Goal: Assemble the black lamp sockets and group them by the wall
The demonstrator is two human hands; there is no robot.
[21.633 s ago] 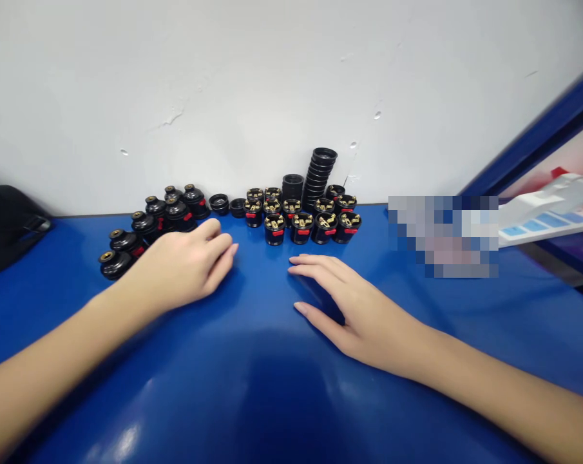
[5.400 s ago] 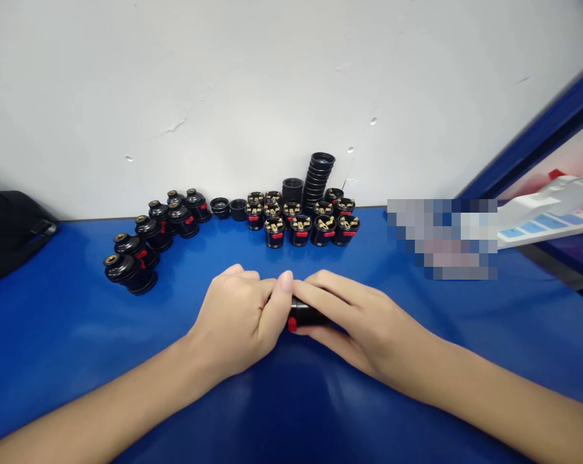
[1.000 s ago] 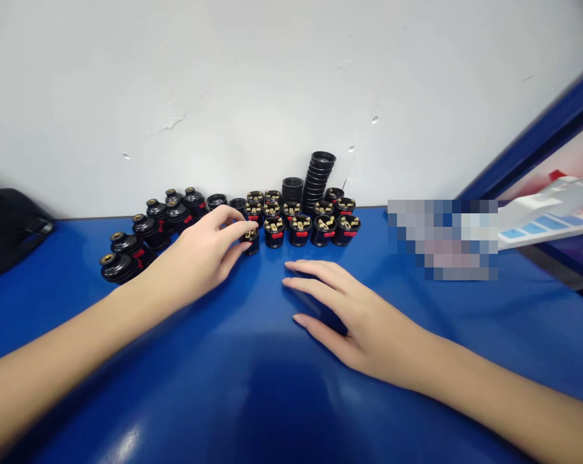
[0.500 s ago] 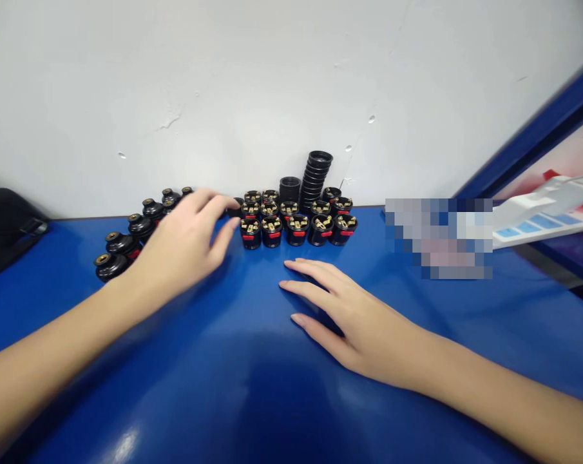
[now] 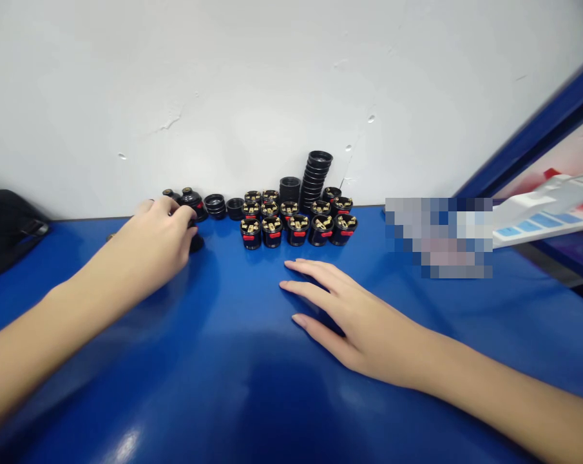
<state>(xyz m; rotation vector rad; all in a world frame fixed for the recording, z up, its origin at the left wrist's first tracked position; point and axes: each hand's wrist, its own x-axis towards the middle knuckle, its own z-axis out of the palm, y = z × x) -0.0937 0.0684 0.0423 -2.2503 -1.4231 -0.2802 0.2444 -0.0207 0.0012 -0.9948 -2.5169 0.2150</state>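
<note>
My left hand [image 5: 163, 232] is curled, knuckles up, around a black lamp holder [image 5: 196, 241] at the back left of the blue table. Most of that piece is hidden under my fingers. Just behind stand black domed lamp holders [image 5: 191, 201] with brass necks and a bit of red. My right hand [image 5: 339, 306] rests low over the table with fingers spread, holding nothing. Beyond its fingertips are rows of black socket bodies [image 5: 297, 231], with brass contacts on top and red tabs on their fronts.
Stacked black rings [image 5: 315, 183] lean near the white wall [image 5: 272, 84], beside a shorter stack [image 5: 290, 188]. Small ring stacks [image 5: 214, 207] stand left of the sockets. A black bag [image 5: 8, 232] lies far left. At right are a pixelated patch and a white-and-blue object [image 5: 542, 222].
My left hand has moved left, away from the small black rings beside the sockets, and its fingers have closed over a lamp holder. My right hand has stayed put.
</note>
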